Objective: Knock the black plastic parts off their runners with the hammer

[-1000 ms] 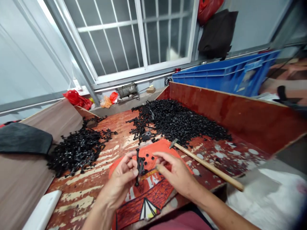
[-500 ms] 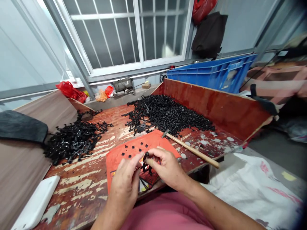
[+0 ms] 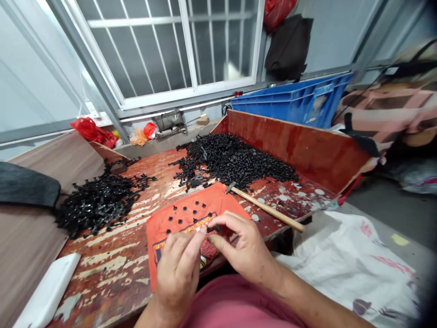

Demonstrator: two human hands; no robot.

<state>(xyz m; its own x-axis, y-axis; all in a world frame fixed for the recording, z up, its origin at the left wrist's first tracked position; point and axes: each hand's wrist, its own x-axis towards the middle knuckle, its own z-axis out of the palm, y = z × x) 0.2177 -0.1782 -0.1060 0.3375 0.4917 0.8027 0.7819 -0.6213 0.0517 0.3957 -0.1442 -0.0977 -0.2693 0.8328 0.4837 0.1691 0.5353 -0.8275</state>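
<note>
Over an orange cloth (image 3: 177,213) with printed lettering, my two hands almost meet at the fingertips. My left hand (image 3: 180,262) is closed, its fingers pressed together; whatever is in them is hidden. The thumb and forefinger of my right hand (image 3: 244,241) pinch around a small black part (image 3: 214,229), mostly covered by the fingers. Several small round black pieces (image 3: 185,208) with short stems stand in loose rows on the cloth, beyond my fingers. A hammer (image 3: 266,206) with a wooden handle lies right of my right hand, its head at the cloth's edge.
A large heap of black parts (image 3: 235,159) lies at the back, and another heap (image 3: 99,200) at the left. Wooden boards (image 3: 293,141) wall the worn red table. A white case (image 3: 51,291) lies front left, a white sack (image 3: 348,269) right. Behind stands a blue crate (image 3: 290,107).
The looped black part seen between my hands is no longer visible there. My left hand has turned slightly, its fingers closer to my right fingertips. The whole view has shifted a little.
</note>
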